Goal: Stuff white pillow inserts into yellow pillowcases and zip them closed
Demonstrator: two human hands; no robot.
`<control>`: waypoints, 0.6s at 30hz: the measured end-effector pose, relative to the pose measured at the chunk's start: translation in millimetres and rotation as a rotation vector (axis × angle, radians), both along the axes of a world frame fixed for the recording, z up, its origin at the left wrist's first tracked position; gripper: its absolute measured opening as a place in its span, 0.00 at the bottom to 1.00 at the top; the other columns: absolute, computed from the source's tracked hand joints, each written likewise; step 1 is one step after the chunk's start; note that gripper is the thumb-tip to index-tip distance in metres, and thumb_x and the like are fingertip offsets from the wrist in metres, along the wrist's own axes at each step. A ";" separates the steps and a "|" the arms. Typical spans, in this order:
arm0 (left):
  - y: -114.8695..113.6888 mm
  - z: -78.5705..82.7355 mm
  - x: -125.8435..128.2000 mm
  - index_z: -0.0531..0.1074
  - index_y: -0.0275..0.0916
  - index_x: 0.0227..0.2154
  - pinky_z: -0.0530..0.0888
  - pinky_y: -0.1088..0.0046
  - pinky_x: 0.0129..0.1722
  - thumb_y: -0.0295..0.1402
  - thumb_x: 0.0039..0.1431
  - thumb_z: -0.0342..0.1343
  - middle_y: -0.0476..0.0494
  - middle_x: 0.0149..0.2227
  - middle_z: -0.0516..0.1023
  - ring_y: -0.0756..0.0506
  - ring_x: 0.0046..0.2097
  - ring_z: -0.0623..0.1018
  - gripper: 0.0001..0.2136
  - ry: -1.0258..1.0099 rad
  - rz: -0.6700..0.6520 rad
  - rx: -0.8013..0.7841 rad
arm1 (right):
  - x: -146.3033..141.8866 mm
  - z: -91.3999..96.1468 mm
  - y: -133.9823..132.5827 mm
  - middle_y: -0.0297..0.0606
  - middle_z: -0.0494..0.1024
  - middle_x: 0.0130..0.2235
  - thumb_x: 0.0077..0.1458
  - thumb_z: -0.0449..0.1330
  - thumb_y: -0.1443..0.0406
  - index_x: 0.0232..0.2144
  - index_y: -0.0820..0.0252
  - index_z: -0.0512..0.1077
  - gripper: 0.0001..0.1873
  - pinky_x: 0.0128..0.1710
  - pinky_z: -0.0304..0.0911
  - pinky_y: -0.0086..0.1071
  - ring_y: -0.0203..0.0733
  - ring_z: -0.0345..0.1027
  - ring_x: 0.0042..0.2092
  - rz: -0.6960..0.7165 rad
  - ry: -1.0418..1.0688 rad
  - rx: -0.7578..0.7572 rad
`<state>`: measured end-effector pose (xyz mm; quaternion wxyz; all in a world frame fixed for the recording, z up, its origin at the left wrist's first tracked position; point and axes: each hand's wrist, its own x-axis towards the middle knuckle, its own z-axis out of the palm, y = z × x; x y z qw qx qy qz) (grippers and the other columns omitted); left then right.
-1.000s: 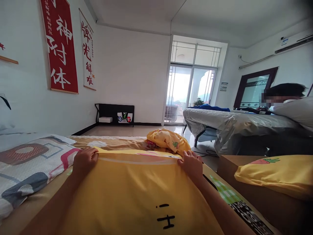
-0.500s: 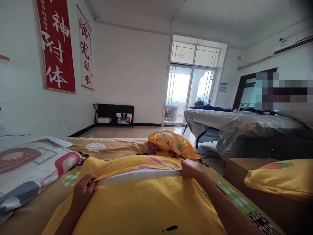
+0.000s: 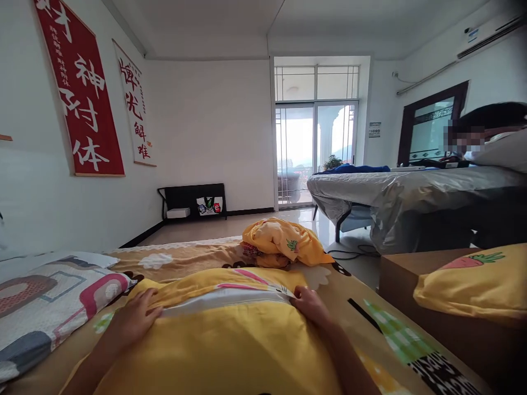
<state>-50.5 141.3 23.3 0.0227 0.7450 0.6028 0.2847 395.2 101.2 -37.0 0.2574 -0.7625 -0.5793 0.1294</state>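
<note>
A yellow pillowcase (image 3: 230, 345) with a rabbit-ear print lies in front of me on the bed. Its opening runs across, and a strip of white pillow (image 3: 239, 296) shows between the edges. My left hand (image 3: 138, 312) rests on the left end of the opening, fingers loosely stretched over the fabric. At the right end, my right hand (image 3: 309, 304) is closed with its fingertips pinching the pillowcase edge. Both forearms lie over the yellow cloth.
Beyond sits a bundled yellow cloth (image 3: 288, 241). A patterned pillow (image 3: 61, 302) lies at left on the brown bedsheet (image 3: 164, 252). On the right, a cardboard box (image 3: 395, 269) bears another yellow pillow (image 3: 477, 285). A person leans at a plastic-covered table (image 3: 362, 189).
My left hand has loosened from a pinch to lie flatter on the cloth. The right hand still grips the edge, slightly lower. The view has shifted, showing more of the person at right.
</note>
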 end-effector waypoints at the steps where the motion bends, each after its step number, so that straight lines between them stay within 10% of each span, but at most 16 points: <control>1: -15.8 18.5 23.8 0.73 0.38 0.44 0.71 0.58 0.50 0.41 0.51 0.49 0.35 0.49 0.77 0.35 0.49 0.76 0.20 0.002 -0.083 0.070 | 2.3 2.4 -0.6 0.40 0.79 0.35 0.50 0.57 0.65 0.28 0.60 0.71 0.04 0.30 0.53 0.28 0.40 0.69 0.37 -0.003 0.013 0.029; 5: -72.2 67.3 138.3 0.71 0.45 0.51 0.65 0.65 0.60 0.36 0.62 0.46 0.43 0.57 0.72 0.43 0.59 0.70 0.17 0.111 -0.718 -0.022 | 5.5 11.7 -4.4 0.37 0.76 0.30 0.47 0.57 0.67 0.26 0.58 0.68 0.00 0.29 0.51 0.28 0.40 0.67 0.34 -0.008 0.037 0.149; 8: -79.0 63.7 207.1 0.69 0.43 0.55 0.63 0.61 0.61 0.39 0.59 0.54 0.40 0.60 0.69 0.39 0.61 0.68 0.20 0.217 -0.992 -0.137 | 7.1 16.9 -8.7 0.33 0.74 0.25 0.45 0.58 0.66 0.26 0.57 0.67 0.03 0.27 0.50 0.28 0.39 0.66 0.30 -0.005 0.081 0.219; 13: -51.7 23.3 255.1 0.69 0.39 0.54 0.65 0.57 0.57 0.46 0.56 0.54 0.33 0.56 0.72 0.33 0.57 0.70 0.25 0.185 -0.912 -0.310 | 13.2 22.2 -16.0 0.31 0.70 0.19 0.44 0.59 0.60 0.21 0.57 0.66 0.08 0.25 0.50 0.28 0.37 0.63 0.25 0.038 0.207 0.277; 18: -37.0 13.2 277.2 0.75 0.36 0.32 0.65 0.51 0.54 0.44 0.57 0.49 0.28 0.43 0.78 0.30 0.51 0.74 0.17 0.088 -0.724 -0.428 | 17.9 23.3 -16.8 0.32 0.70 0.19 0.42 0.61 0.54 0.18 0.58 0.67 0.15 0.24 0.48 0.29 0.37 0.62 0.25 0.081 0.327 0.313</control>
